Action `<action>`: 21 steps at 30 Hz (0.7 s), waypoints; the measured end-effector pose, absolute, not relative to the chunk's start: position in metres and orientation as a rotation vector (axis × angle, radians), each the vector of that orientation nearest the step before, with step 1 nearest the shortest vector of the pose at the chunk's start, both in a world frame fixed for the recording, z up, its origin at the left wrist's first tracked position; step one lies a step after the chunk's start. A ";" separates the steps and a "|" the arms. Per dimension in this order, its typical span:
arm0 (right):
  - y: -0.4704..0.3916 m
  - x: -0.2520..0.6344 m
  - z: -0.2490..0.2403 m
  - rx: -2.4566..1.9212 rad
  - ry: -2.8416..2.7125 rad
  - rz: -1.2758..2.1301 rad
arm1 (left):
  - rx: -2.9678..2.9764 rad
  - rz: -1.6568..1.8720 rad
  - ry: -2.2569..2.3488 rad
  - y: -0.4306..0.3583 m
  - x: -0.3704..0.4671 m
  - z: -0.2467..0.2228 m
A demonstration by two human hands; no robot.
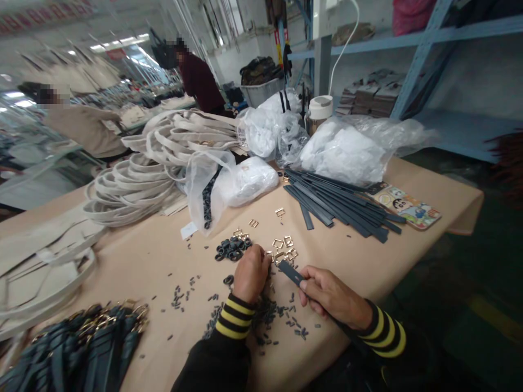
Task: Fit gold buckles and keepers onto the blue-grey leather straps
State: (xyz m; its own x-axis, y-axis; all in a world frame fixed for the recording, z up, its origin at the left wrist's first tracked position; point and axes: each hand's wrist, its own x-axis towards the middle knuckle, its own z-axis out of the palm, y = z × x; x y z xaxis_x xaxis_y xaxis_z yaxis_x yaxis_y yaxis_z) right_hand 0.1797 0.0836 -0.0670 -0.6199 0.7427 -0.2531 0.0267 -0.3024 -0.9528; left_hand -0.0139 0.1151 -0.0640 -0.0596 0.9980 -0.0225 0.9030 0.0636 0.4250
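A dark flat strip [289, 271] is pinched in the grip of the right hand [335, 298], over the worktop [355, 258]. Left of it, the left hand [250, 273] curls beside gold buckles [288, 242]; whether its grip pinches anything, I cannot tell. Farther right lie loose strips [333, 201].

On the table [141, 256], buckles [288, 242] lie before the bags [253, 181] and left of the strips [337, 202].

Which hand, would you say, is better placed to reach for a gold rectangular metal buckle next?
Probably the left hand: it is right beside the gold rectangular metal buckles, while the right hand grips a dark, flat strip.
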 end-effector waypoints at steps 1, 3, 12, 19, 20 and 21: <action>0.084 0.179 -0.068 -0.976 -1.467 1.972 | 1.901 0.414 2.028 0.116 -0.014 -0.064; 0.085 0.178 -0.070 -0.975 -1.475 1.958 | 1.891 0.390 2.013 0.115 -0.014 -0.063; 0.083 0.175 -0.071 -1.007 -1.490 1.858 | 1.955 0.456 1.944 0.110 -0.010 -0.058; 0.078 0.175 -0.062 -1.009 -1.416 1.865 | 1.963 0.615 1.822 0.077 -0.006 -0.022; 0.077 0.173 -0.059 -0.984 -1.373 1.875 | 1.981 0.661 1.786 0.069 -0.003 -0.016; 0.077 0.171 -0.056 -0.957 -1.325 1.888 | 2.006 0.708 1.754 0.062 0.000 -0.010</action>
State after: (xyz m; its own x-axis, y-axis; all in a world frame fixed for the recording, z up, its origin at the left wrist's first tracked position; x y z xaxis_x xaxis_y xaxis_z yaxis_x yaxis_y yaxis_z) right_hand 0.1705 0.0767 -0.0560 -0.5352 0.8200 -0.2028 -0.0880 -0.2929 -0.9521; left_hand -0.0004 0.0616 -0.0102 0.0931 0.9883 0.1210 0.7954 -0.1469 0.5880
